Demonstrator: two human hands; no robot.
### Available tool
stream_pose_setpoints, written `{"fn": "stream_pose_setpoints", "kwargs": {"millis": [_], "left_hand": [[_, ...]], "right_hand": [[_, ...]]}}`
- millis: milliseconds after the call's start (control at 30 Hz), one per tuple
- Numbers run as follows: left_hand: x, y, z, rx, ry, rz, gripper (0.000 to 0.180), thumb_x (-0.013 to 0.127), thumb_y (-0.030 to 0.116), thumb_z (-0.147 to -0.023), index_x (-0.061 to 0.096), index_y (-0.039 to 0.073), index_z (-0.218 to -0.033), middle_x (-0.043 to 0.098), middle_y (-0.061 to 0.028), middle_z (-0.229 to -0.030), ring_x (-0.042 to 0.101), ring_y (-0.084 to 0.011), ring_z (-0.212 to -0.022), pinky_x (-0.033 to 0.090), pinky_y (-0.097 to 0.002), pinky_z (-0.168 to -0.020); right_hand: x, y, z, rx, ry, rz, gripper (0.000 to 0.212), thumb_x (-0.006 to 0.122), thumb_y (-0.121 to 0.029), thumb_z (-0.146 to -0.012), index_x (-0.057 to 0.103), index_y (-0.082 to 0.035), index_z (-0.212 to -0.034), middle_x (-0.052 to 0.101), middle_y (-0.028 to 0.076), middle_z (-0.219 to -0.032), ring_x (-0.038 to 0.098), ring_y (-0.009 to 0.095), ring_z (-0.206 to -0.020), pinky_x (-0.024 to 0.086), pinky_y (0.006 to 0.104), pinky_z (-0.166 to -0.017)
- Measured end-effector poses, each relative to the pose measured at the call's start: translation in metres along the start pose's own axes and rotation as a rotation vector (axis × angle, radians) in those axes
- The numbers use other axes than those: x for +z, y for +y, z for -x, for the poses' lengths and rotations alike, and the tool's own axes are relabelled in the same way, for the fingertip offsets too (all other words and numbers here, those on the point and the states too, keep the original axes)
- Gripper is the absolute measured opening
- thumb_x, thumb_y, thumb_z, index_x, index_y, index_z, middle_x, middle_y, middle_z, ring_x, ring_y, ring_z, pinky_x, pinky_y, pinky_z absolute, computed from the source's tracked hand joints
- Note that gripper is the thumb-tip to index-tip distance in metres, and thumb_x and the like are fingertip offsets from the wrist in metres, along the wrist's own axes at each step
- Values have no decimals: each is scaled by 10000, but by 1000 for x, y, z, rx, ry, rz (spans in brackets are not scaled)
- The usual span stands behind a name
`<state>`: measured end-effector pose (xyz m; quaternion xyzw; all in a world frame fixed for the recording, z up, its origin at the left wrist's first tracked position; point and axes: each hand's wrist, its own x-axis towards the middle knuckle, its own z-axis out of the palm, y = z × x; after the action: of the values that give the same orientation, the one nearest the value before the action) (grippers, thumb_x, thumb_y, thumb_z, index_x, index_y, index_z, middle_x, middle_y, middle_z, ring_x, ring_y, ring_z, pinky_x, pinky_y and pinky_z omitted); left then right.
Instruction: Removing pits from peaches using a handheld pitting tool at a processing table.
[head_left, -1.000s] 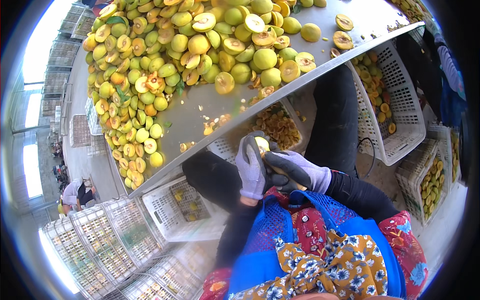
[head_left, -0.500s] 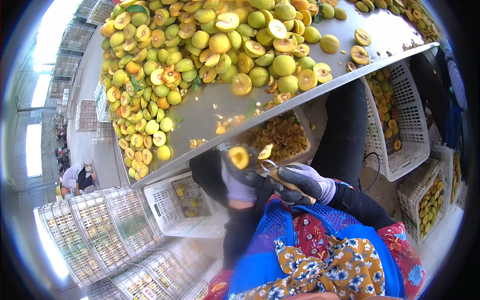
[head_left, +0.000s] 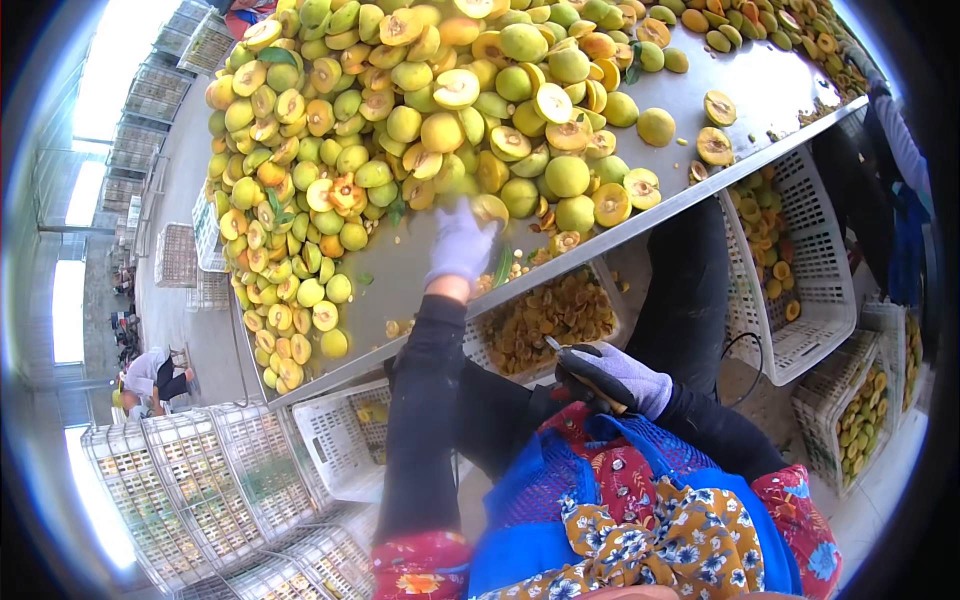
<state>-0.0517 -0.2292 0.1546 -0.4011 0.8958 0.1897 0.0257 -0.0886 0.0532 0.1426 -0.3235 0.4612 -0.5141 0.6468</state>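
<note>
On the metal table lies a big heap of yellow-green stone fruit, many cut in half. My left hand, in a pale lilac glove, reaches over the table to the near edge of the heap. Its fingers are smeared by motion among the fruit, so I cannot tell whether they grip any. Close to my lap, my right hand, in a lilac glove with a dark palm, is closed on a pitting tool. The tool's metal tip pokes out past the fingers; most of its wooden handle is hidden.
Under the table edge stands a crate of small brown fruit pieces. A white crate is at the left, with stacked crates beyond. Right of my leg, another crate holds fruit halves. A person bends down far left.
My left hand has gone from beside the tool, where it held a fruit half, up and forward to the heap. My right hand has shifted slightly, its tool now turned more sideways.
</note>
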Motion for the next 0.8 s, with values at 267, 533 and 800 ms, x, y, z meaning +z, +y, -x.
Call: {"fn": "stream_pose_setpoints", "kwargs": {"millis": [267, 533, 800], "left_hand": [[-8, 18, 52, 162, -59, 1166, 392, 711, 101, -821, 544, 31, -1169, 637, -102, -1003, 633, -188, -880, 540, -262, -660], [-18, 21, 131, -104, 56, 1545, 405, 641, 72, -834, 540, 40, -1225, 615, -102, -964, 650, -188, -747, 601, -306, -621], [19, 26, 174, -262, -84, 1616, 360, 527, 326, -984, 577, 32, -1187, 642, -96, -943, 626, -157, -777, 498, -243, -650]], "right_hand": [[1, -47, 18, 243, 229, -218, 312, 493, -368, -1011, 526, -65, -941, 486, -30, -636, 480, 56, -533, 388, 268, -488], [15, -52, 13, -321, 316, 530, 225, 524, -247, -985, 533, -23, -964, 544, 143, -659, 596, 279, -644, 447, 408, -545], [37, -52, 8, -301, 395, 901, 307, 576, -248, -950, 468, 37, -982, 557, 206, -578, 599, 389, -548, 451, 480, -507]]}}
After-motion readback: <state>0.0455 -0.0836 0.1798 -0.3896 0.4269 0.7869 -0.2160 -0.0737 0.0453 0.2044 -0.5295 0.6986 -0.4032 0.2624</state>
